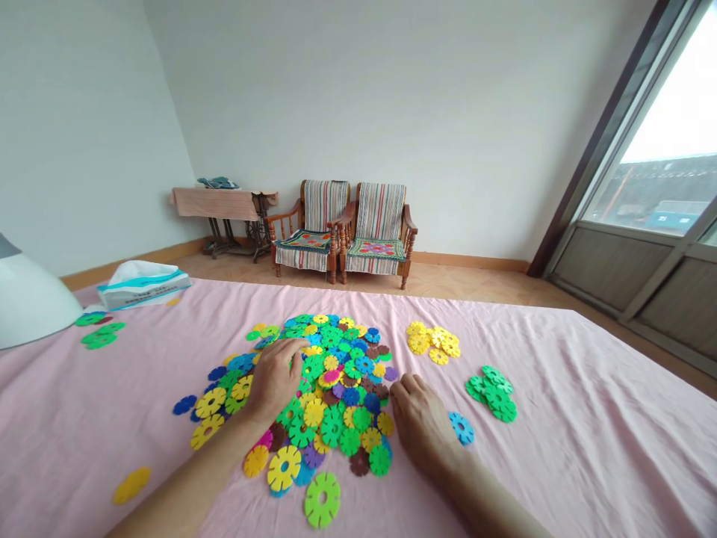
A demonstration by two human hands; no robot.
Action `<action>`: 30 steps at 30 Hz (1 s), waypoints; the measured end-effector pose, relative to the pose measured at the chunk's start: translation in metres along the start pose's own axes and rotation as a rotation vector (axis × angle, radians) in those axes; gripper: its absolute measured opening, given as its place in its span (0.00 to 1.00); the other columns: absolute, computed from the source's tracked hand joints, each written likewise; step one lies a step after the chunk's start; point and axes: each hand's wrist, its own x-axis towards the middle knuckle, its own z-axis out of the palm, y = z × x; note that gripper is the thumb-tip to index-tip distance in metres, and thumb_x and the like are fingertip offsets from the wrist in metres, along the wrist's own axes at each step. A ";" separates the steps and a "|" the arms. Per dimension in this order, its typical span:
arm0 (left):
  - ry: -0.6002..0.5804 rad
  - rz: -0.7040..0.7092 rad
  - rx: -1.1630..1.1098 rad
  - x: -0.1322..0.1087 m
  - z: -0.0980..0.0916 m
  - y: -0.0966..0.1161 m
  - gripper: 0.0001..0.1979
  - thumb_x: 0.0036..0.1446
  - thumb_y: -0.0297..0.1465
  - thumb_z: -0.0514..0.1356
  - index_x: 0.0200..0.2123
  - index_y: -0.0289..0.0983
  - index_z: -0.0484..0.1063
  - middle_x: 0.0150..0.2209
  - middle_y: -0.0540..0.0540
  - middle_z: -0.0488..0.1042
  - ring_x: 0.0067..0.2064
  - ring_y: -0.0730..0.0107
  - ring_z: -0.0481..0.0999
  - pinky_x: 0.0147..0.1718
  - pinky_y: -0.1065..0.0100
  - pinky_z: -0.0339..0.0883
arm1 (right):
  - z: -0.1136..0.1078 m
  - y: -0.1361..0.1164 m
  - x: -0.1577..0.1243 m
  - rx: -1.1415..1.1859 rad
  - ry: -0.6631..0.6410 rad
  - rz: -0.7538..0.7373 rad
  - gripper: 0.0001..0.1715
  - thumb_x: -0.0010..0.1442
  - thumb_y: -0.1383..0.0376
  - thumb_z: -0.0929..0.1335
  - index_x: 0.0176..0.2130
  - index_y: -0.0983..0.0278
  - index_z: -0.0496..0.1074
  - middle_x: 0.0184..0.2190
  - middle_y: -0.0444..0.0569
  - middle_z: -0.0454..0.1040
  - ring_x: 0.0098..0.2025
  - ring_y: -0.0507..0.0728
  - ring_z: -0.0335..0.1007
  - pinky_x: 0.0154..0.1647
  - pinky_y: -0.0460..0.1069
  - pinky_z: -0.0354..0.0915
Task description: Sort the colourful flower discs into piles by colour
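Notched discs (314,412) lying frame centre, probably light, stiff; rims inviting pinch. Left hand (277,379), right hand (421,420) showing bent fingers; cannot tell grip.

Green, yellow, blue and brown discs (314,412), pink tablecloth (588,448), striped chair covers (382,213)

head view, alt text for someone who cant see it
A person's left hand over a pile of notched colourful discs on a pink cloth, right hand at the pile's right edge. A yellow group and a green group lie farther right; two wooden armchairs stand beyond.
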 end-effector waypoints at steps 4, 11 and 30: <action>0.028 0.074 0.017 -0.002 -0.003 0.005 0.12 0.60 0.27 0.51 0.40 0.38 0.73 0.40 0.44 0.78 0.44 0.61 0.75 0.48 0.58 0.67 | 0.000 -0.005 -0.001 -0.041 -0.007 -0.002 0.10 0.58 0.77 0.63 0.32 0.64 0.68 0.33 0.50 0.69 0.34 0.57 0.62 0.35 0.51 0.54; 0.025 0.139 0.010 -0.006 -0.003 0.002 0.10 0.60 0.27 0.52 0.42 0.39 0.72 0.41 0.45 0.77 0.45 0.62 0.75 0.48 0.59 0.67 | 0.010 -0.010 -0.006 -0.020 0.164 -0.044 0.11 0.52 0.78 0.67 0.31 0.62 0.67 0.30 0.47 0.68 0.32 0.57 0.59 0.35 0.52 0.52; -0.239 0.005 0.075 0.002 -0.020 0.017 0.16 0.52 0.37 0.62 0.44 0.39 0.72 0.42 0.44 0.72 0.47 0.57 0.71 0.48 0.57 0.66 | 0.003 -0.012 -0.006 -0.040 0.120 -0.087 0.10 0.53 0.78 0.66 0.31 0.63 0.67 0.30 0.49 0.68 0.31 0.57 0.58 0.33 0.51 0.53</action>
